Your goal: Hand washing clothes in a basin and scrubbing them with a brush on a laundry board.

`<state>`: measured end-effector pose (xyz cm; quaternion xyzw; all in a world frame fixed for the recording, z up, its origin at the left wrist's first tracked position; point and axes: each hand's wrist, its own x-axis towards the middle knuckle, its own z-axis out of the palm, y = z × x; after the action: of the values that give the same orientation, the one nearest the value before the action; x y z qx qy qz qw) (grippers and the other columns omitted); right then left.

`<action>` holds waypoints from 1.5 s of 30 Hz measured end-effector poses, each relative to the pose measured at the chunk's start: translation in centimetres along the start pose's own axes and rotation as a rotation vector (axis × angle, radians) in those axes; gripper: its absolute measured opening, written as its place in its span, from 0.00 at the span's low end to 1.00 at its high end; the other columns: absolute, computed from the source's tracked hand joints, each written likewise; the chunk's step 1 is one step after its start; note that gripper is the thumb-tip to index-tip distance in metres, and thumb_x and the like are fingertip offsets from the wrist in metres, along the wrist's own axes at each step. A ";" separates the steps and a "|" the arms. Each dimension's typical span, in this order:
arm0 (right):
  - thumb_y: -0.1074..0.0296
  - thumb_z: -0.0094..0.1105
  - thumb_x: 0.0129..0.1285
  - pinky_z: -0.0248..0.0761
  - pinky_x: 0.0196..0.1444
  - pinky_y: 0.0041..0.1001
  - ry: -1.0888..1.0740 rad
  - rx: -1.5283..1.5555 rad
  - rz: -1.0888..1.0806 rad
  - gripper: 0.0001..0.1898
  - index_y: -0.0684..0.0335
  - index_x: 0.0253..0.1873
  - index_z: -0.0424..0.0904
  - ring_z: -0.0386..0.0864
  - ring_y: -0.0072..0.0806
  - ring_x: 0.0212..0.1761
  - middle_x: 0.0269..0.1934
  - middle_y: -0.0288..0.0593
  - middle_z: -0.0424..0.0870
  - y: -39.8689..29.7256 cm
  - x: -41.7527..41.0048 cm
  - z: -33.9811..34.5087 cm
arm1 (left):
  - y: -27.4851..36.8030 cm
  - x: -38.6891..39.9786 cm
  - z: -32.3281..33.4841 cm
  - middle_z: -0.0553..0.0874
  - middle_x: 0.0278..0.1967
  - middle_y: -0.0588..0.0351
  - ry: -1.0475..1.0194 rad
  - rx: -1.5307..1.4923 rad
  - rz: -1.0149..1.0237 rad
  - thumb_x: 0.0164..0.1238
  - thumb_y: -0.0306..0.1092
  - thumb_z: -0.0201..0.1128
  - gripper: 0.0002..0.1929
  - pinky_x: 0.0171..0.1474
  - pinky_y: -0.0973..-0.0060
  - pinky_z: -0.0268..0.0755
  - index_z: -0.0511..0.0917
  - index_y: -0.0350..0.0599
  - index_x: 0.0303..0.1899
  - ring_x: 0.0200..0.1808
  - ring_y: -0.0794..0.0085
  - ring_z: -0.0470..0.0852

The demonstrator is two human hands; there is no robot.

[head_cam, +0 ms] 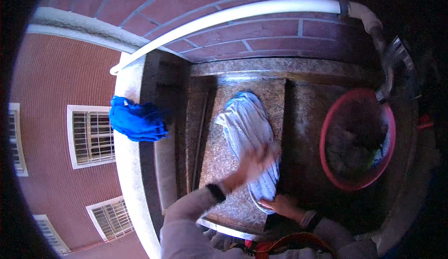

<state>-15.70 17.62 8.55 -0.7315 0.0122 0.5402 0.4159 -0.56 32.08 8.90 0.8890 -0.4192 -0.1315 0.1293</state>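
A wet, light blue-grey cloth (246,119) lies lengthwise, folded and wrinkled, on a sloping speckled stone slab (224,161). My left hand (257,161) is over the cloth's middle; motion blurs it, so its fingers and anything under them cannot be made out. Lower down, my right hand (281,205) grips the near end of the cloth at the slab's right edge. Dark bands circle both wrists.
Right of the slab, a pink-rimmed basin (323,143) with dark, unclear contents stands in a dark sink area, below a metal tap (383,91). A white pipe (245,10) runs along the tiled wall. Bright blue cloth (138,119) hangs over the pale ledge (129,161) at left.
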 end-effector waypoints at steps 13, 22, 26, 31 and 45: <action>0.40 0.45 0.60 0.67 0.20 0.37 0.435 -0.158 -0.484 0.19 0.41 0.48 0.77 0.73 0.44 0.13 0.18 0.51 0.76 2.6 1.4 2.8 | 2.9 -1.1 0.6 0.63 0.58 0.35 0.036 0.116 0.188 0.59 0.35 0.49 0.24 0.43 0.52 0.70 0.62 0.55 0.60 0.44 0.47 0.76; 0.31 0.42 0.55 0.67 0.20 0.39 0.251 -0.036 -0.226 0.30 0.53 0.35 0.82 0.76 0.47 0.16 0.16 0.54 0.76 0.9 0.1 0.2 | -3.3 7.7 -3.1 0.65 0.56 0.36 -0.011 0.204 -0.182 0.62 0.34 0.47 0.26 0.32 0.57 0.71 0.57 0.60 0.63 0.38 0.46 0.77; 0.30 0.43 0.54 0.67 0.21 0.39 0.151 0.051 -0.128 0.32 0.58 0.33 0.82 0.76 0.47 0.17 0.18 0.55 0.77 -0.1 -0.4 -0.1 | 1.4 -2.4 -3.8 0.63 0.58 0.32 -0.140 -0.039 -0.036 0.63 0.39 0.47 0.26 0.37 0.56 0.72 0.55 0.61 0.64 0.43 0.42 0.76; 0.27 0.44 0.50 0.69 0.22 0.37 0.189 -0.134 -0.211 0.39 0.68 0.25 0.80 0.77 0.46 0.19 0.20 0.56 0.78 2.3 1.5 2.7 | -12.0 6.0 -4.9 0.64 0.58 0.39 -0.002 0.279 -0.641 0.66 0.46 0.46 0.22 0.39 0.52 0.71 0.59 0.62 0.61 0.45 0.40 0.75; 0.23 0.43 0.46 0.71 0.41 0.41 0.070 0.147 0.017 0.44 0.72 0.36 0.79 0.79 0.53 0.37 0.31 0.62 0.80 -1.5 -0.7 -0.8 | -13.4 4.5 -4.4 0.63 0.58 0.42 0.051 0.308 -0.654 0.62 0.37 0.50 0.26 0.38 0.51 0.71 0.56 0.63 0.62 0.43 0.47 0.76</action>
<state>-14.65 17.80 10.04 -0.7173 0.0726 0.5156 0.4631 13.29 37.33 7.85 0.9881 -0.1240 -0.0788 -0.0445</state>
